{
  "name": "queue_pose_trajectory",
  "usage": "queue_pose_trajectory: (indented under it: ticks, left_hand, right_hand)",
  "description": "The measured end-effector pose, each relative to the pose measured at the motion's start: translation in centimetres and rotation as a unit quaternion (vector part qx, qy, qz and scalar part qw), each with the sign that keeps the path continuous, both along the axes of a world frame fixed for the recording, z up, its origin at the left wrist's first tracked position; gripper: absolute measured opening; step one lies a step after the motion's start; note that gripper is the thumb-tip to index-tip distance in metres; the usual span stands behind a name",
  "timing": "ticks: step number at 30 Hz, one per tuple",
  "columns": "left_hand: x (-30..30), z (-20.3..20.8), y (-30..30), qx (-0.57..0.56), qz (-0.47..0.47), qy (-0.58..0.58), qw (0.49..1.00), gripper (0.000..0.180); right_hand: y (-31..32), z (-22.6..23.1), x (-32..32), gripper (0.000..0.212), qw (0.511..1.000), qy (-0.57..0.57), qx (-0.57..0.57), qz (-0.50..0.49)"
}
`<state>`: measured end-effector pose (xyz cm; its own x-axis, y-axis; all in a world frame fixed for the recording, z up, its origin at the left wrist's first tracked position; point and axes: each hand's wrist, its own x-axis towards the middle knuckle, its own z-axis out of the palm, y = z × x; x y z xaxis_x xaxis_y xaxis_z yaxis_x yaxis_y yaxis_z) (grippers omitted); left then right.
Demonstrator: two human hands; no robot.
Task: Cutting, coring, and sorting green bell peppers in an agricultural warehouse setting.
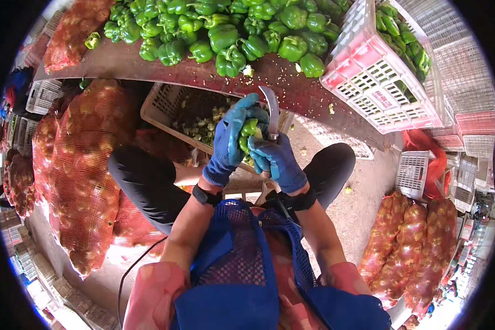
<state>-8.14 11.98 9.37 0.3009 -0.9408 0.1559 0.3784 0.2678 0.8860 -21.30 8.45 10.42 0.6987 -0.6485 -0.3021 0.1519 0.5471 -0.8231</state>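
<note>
Both hands wear blue gloves with teal palms and meet in front of me at the table's edge. My left hand (229,137) is closed around a green bell pepper (248,132), partly hidden by the fingers. My right hand (282,162) grips a small knife with a hooked blade (271,105), its tip pointing up and away from me. Fingers of the right hand press against the pepper's near side. Beyond the hands, a heap of whole green bell peppers (224,37) lies on the table.
The reddish-brown table (148,63) has seeds and scraps near its edge. A pink-and-white crate (379,77) of peppers stands at its right. Below the hands sits a crate (170,124) with pepper trimmings. Red mesh sacks (88,170) are at left, more sacks (412,242) at right.
</note>
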Motion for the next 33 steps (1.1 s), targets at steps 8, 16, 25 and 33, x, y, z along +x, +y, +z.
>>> queue_pose_trajectory:
  ticks: [8,16,25,33]
  left_hand:
    - [-0.9,-1.0,0.0,0.003,0.105,0.010,0.994,0.053]
    - [0.3,-1.6,0.4,0.021,0.120,-0.089,0.989,0.052]
    - [-0.7,-3.4,1.0,0.050,0.012,0.258,0.965,0.048]
    - [1.8,-8.9,-2.0,0.135,-0.031,0.261,0.955,0.034]
  right_hand:
    - [-0.3,-3.3,1.8,0.032,0.946,0.028,-0.241,-0.214]
    - [-1.2,-2.0,0.5,0.040,0.893,0.180,-0.379,-0.166]
    - [-11.0,3.1,-5.6,0.032,0.865,0.087,-0.398,-0.292]
    - [-24.7,24.7,-13.4,0.037,0.555,0.352,-0.619,-0.429]
